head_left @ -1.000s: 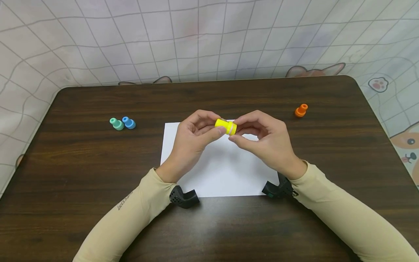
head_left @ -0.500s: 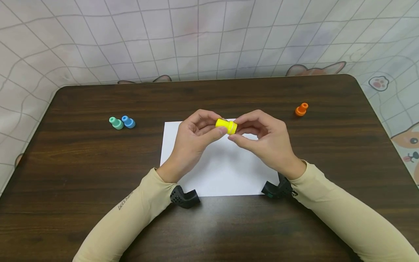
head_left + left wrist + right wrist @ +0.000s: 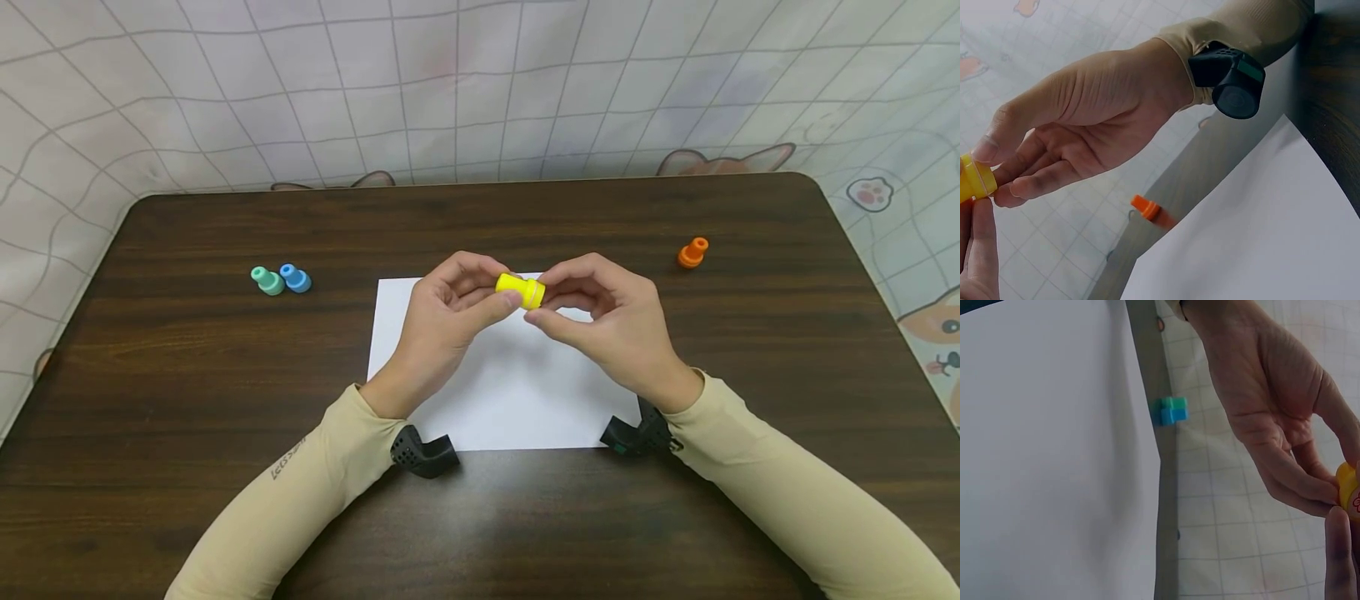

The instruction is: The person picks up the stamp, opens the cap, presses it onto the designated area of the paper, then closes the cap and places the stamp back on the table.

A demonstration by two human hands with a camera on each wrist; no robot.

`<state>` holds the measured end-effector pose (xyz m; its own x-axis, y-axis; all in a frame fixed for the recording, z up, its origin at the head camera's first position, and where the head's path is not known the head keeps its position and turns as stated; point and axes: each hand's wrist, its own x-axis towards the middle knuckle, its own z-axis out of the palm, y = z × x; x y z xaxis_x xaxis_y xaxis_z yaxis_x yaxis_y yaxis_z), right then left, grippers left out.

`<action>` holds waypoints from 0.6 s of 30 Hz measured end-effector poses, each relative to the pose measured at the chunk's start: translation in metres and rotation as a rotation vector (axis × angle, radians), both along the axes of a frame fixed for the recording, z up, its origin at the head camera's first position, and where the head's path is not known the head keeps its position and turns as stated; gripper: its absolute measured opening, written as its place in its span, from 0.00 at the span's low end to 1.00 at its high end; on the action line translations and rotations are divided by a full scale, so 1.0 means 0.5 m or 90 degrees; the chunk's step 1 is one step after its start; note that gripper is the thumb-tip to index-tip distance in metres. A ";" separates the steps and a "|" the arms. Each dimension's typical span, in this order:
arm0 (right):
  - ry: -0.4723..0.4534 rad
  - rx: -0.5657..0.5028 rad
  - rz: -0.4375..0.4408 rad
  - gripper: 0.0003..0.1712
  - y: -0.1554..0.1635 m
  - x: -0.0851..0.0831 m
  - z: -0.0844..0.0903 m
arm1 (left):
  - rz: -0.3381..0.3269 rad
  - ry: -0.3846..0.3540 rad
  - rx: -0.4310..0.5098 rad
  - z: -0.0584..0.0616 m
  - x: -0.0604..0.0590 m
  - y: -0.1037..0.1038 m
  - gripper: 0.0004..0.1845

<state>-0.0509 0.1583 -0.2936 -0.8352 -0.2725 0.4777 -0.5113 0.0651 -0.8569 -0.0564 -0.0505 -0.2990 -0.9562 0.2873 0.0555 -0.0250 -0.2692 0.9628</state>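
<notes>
On the dark wooden table (image 3: 187, 392), white paper (image 3: 517, 400) lies flat.

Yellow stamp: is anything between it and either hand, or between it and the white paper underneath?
Nothing visible. The left hand and right hand both pinch the yellow stamp directly, fingertips on its two ends. It is held above the white paper, and the sheet beneath shows bare. The orange stamp sits well off to the right.

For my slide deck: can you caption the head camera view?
Both hands, left hand and right hand, pinch a yellow stamp above white paper on a dark table.
</notes>
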 end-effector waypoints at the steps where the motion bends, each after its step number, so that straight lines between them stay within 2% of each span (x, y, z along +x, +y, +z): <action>1: -0.001 0.000 0.000 0.22 0.000 0.000 0.000 | 0.000 0.000 0.000 0.000 0.000 0.000 0.13; 11: -0.002 0.018 -0.012 0.23 0.003 0.000 -0.003 | 0.007 0.007 -0.008 -0.001 -0.001 -0.002 0.13; 18: 0.018 0.039 -0.026 0.24 0.002 -0.003 -0.001 | 0.019 0.021 -0.058 -0.004 -0.004 -0.003 0.14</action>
